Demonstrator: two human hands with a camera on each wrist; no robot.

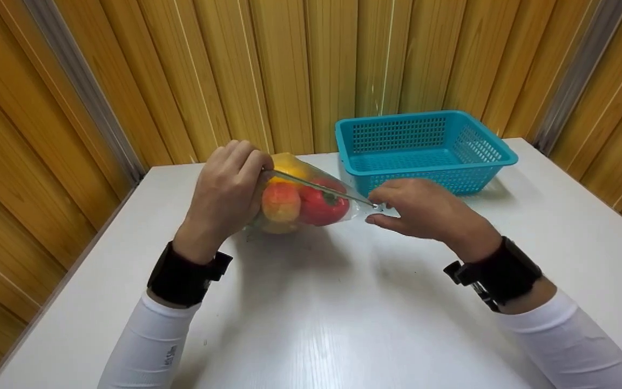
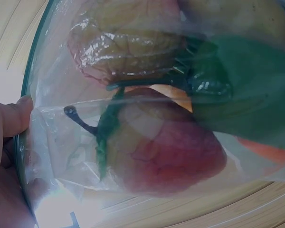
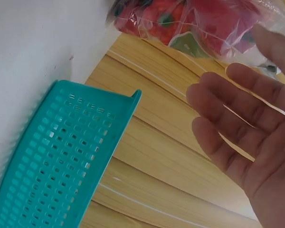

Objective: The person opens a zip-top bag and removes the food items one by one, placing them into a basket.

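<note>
A clear zipper bag (image 1: 309, 185), filled with fruit and vegetable pieces, is held up over the white table. My left hand (image 1: 227, 183) pinches the left end of its closure strip. Through the film show a red bell pepper (image 1: 324, 208), a red-yellow apple-like fruit (image 1: 281, 202) and a yellow piece (image 1: 293, 166). The left wrist view shows a tapered pinkish piece (image 2: 171, 152) with a green cap and dark stem. At the strip's right end sits a small slider (image 1: 378, 207). Around it, my right hand (image 1: 424, 208) has thumb and forefinger apart; the other fingers are loosely bent.
A teal perforated basket (image 1: 424, 173) stands at the back right of the white table (image 1: 311, 324), just beyond my right hand. No contents show inside the basket. Wood-patterned panels (image 1: 284, 75) rise behind the table.
</note>
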